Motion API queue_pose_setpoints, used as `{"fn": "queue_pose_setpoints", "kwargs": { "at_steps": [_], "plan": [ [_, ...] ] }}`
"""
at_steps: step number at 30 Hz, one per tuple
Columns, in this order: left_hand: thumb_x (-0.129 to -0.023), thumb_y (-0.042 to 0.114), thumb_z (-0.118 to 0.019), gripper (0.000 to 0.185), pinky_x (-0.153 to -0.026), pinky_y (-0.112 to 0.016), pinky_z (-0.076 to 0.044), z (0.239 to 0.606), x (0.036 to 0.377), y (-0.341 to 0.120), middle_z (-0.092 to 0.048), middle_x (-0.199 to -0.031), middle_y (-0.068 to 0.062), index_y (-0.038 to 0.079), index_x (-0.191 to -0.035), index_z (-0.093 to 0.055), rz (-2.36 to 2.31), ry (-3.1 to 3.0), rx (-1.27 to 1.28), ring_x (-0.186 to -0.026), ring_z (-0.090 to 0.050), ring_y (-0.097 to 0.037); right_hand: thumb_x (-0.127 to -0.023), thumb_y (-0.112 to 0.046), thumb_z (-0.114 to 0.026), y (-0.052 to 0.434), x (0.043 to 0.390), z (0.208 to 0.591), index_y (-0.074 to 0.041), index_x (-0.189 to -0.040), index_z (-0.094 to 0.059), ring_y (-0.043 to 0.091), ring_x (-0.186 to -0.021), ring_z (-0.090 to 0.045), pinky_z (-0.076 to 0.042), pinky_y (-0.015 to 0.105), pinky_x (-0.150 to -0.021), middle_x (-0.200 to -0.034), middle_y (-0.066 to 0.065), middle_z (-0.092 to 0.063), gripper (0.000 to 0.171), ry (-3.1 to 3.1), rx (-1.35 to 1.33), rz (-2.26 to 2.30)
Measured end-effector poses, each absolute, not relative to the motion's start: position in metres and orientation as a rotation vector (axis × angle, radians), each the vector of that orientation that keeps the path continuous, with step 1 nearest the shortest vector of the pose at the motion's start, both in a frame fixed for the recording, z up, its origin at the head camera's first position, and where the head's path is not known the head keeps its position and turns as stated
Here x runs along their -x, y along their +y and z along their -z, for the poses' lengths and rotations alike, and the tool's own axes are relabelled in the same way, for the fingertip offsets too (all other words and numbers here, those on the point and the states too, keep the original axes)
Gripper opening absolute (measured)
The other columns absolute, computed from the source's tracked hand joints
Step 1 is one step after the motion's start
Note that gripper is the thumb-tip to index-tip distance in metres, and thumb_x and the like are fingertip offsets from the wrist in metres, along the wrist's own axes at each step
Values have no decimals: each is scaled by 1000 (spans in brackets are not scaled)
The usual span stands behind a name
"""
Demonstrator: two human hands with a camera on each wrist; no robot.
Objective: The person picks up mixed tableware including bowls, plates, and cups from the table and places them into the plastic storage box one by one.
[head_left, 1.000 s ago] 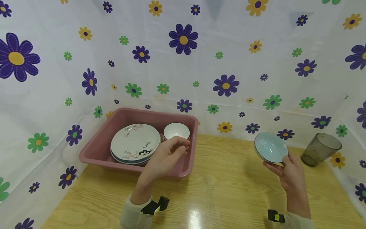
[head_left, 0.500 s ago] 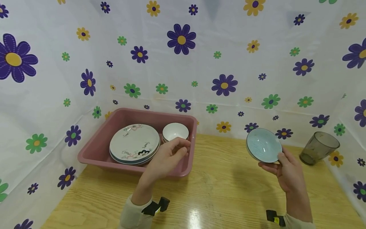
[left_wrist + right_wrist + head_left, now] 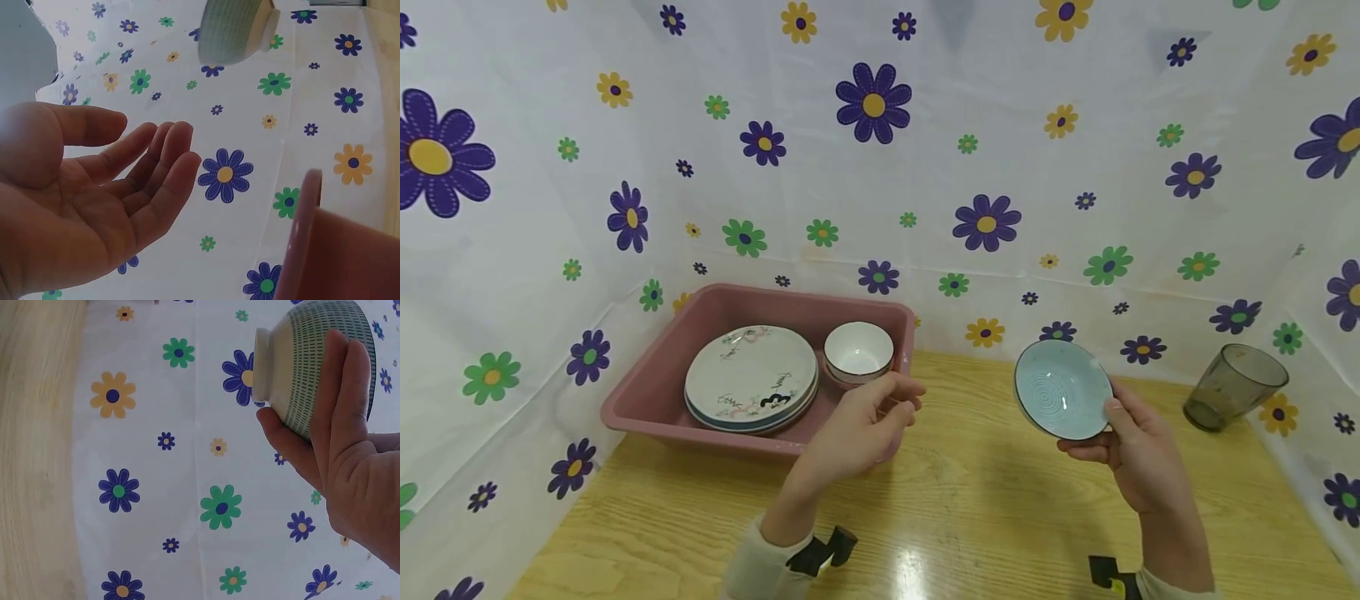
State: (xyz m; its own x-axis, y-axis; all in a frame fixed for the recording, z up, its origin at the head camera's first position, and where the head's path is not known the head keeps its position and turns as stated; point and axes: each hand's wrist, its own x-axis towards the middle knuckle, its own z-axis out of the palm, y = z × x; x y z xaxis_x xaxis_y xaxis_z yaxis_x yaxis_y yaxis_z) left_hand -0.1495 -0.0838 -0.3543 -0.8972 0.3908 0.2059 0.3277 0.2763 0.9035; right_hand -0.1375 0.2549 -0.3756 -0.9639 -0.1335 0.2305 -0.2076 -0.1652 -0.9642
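Observation:
My right hand [image 3: 1131, 454] holds a light blue bowl [image 3: 1062, 388] by its rim and underside, tilted so its inside faces me, above the wooden table [image 3: 985, 500]. The right wrist view shows the fingers [image 3: 334, 419] curled round the bowl's ribbed outside [image 3: 312, 356]. My left hand [image 3: 865, 421] hovers empty near the front right corner of the pink tub [image 3: 655, 400], fingers relaxed and slightly bent. In the left wrist view the left hand's palm [image 3: 94, 187] is open, with the tub's rim [image 3: 300, 231] beside it and the bowl [image 3: 234, 28] above.
Inside the pink tub lie a stack of patterned plates [image 3: 751, 377] and a small white bowl [image 3: 858, 350]. A dark glass tumbler [image 3: 1234, 387] stands at the table's far right. Flowered sheeting [image 3: 880, 150] walls in the back and both sides.
My right hand has carried the blue bowl leftward toward the table's middle. My left hand has shifted slightly right and nearer, away from the white bowl.

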Motion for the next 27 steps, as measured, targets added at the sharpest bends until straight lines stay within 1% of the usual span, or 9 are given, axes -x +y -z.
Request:
{"fn": "queue_pose_setpoints", "kwargs": {
  "at_steps": [3, 7, 9, 12, 16, 21, 25, 27],
  "plan": [
    [-102, 10, -51, 29, -81, -30, -53, 355, 148, -78, -64, -114, -6, 8, -130, -58, -1703, 2442, -727, -99, -64, -20, -109, -22, -36, 248, 135, 372, 9, -154, -13, 24, -74, -74, -59, 31, -65, -117, -2, -65, 60, -2036, -450, -2293],
    [-103, 12, -52, 33, -86, -32, -52, 356, 146, -72, -63, -116, -6, 9, -135, -54, -1679, 2424, -774, -101, -65, -21, -109, -22, -35, 239, 129, 367, 7, -154, -18, 28, -72, -73, -60, 33, -64, -119, -2, -61, 57, -2120, -456, -2237],
    [-103, 14, -52, 35, -87, -33, -52, 356, 145, -70, -63, -118, -6, 10, -138, -52, -1667, 2417, -780, -101, -65, -20, -109, -22, -35, 235, 127, 366, 6, -154, -19, 29, -70, -73, -60, 35, -62, -119, -1, -60, 56, -2161, -475, -2210],
    [-105, 18, -50, 37, -85, -33, -52, 356, 143, -67, -62, -121, -5, 12, -141, -49, -1648, 2421, -770, -99, -65, -17, -109, -20, -34, 231, 124, 363, 3, -155, -23, 31, -69, -73, -60, 38, -62, -118, 1, -61, 52, -2200, -544, -2198],
    [-106, 24, -47, 40, -79, -32, -52, 357, 142, -63, -61, -125, -4, 13, -144, -45, -1620, 2445, -748, -96, -64, -13, -110, -17, -33, 226, 120, 361, 1, -154, -28, 32, -68, -72, -59, 42, -60, -117, 2, -64, 49, -2229, -648, -2193],
    [-107, 30, -44, 43, -78, -32, -53, 358, 141, -59, -61, -129, -4, 15, -148, -42, -1614, 2420, -757, -96, -65, -15, -110, -17, -32, 220, 117, 357, 5, -153, -27, 35, -69, -72, -59, 44, -59, -121, -1, -60, 48, -2303, -701, -2156],
    [-107, 27, -43, 45, -80, -31, -55, 359, 140, -57, -60, -129, -7, 12, -150, -39, -1648, 2329, -784, -97, -67, -20, -110, -17, -33, 217, 115, 356, 7, -151, -28, 34, -68, -71, -59, 43, -57, -124, -1, -58, 49, -2365, -708, -2117],
    [-108, 22, -42, 43, -81, -30, -56, 360, 140, -56, -61, -127, -10, 12, -149, -40, -1687, 2253, -795, -95, -68, -20, -110, -16, -33, 216, 114, 356, 8, -151, -29, 33, -67, -71, -59, 42, -55, -125, 5, -56, 48, -2380, -721, -2102]
  ]
}}
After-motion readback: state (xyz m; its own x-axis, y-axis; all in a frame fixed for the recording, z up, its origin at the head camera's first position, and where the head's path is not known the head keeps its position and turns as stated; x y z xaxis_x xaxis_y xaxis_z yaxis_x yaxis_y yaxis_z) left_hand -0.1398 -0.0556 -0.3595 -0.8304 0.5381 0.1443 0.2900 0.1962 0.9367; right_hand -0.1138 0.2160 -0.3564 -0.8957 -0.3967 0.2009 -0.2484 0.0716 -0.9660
